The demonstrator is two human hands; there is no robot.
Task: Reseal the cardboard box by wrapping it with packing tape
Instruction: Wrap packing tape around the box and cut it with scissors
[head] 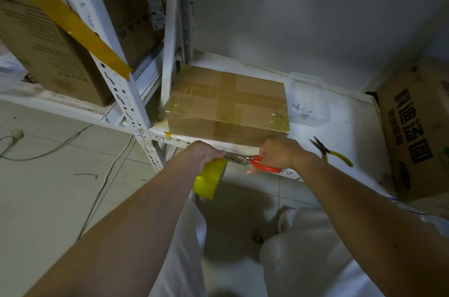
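Cardboard box (228, 105) sits taped on the shelf (340, 126); your left hand (206, 153) grips the tape roll (210, 180), your right hand (279, 153) grips red-handled scissors (263, 165).

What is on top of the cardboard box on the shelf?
Only crossed strips of packing tape lie on the cardboard box; nothing stands on it. Its contents are hidden.

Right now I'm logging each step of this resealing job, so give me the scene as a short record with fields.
box: cardboard box on the white shelf, tape strips crossing its top
left hand: left hand holds the yellow tape roll
right hand: right hand grips the red-handled scissors
scissors: at the tape stretched between the hands
nearby: yellow-handled pliers, clear plastic container
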